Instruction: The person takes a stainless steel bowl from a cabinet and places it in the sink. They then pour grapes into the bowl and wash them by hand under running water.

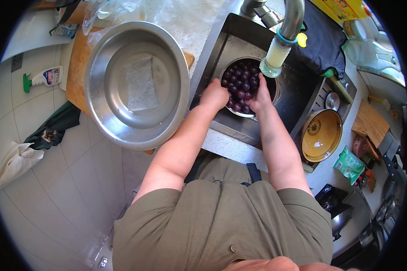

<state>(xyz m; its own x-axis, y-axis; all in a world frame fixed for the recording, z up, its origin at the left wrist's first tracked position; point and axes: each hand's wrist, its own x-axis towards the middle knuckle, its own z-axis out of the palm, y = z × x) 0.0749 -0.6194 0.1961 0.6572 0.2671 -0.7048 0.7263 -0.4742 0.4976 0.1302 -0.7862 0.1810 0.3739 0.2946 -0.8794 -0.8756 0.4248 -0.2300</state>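
Observation:
A round metal bowl full of dark purple grapes stands in the stainless steel sink. My left hand is at the bowl's left rim, its fingers curled towards the grapes; their tips are partly hidden, so what they grip is unclear. On the opposite side, my right hand reaches inside the rim and touches the grapes, one finger extended upward. The faucet with its pale filter nozzle hangs above the bowl's far right edge.
Left of the sink, a large steel basin holds a flat greyish sheet and rests on a wooden board. A yellow-brown bowl sits right of the sink. Dark cloth drapes the back right corner. Plastic bags lie behind the basin.

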